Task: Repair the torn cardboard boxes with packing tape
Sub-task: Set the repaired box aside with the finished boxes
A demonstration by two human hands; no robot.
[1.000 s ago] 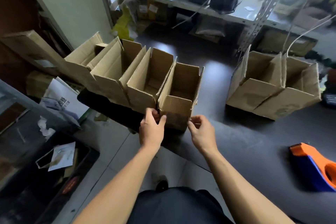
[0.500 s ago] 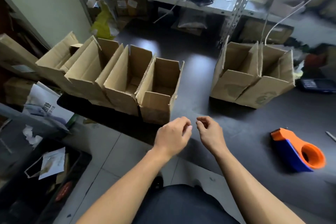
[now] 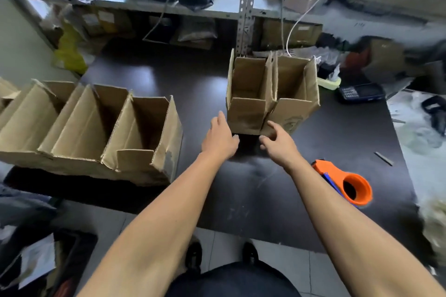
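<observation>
Landmark: the pair of open cardboard boxes point(image 3: 270, 99) standing side by side, touching, on the dark bench point(image 3: 188, 84), flaps up and mouths open to the camera.
Left hand: left hand point(image 3: 220, 138) reaches toward the near left corner of the pair, fingers spread and relaxed, gripping nothing; its fingertip is close to the box wall, but contact cannot be told.
Right hand: right hand point(image 3: 277, 140) comes in at the near face where the two boxes meet, fingers loosely curved, empty, just short of the cardboard.
Why so: one hand toward each side of the near box reads as a two-handed pickup, likely to bring a box nearer for taping.
Tape: the orange tape dispenser point(image 3: 345, 183) lies on the bench nearer the person than the pair and to its right, just beside the right forearm, within easy reach for the taping step.
Other boxes: a row of open boxes point(image 3: 96, 132) sits well left of the pair, packed wall to wall at the bench edge, apparently sorted apart from it.
Behind the pair: a metal shelf point(image 3: 169, 7) with bags and cartons.
</observation>
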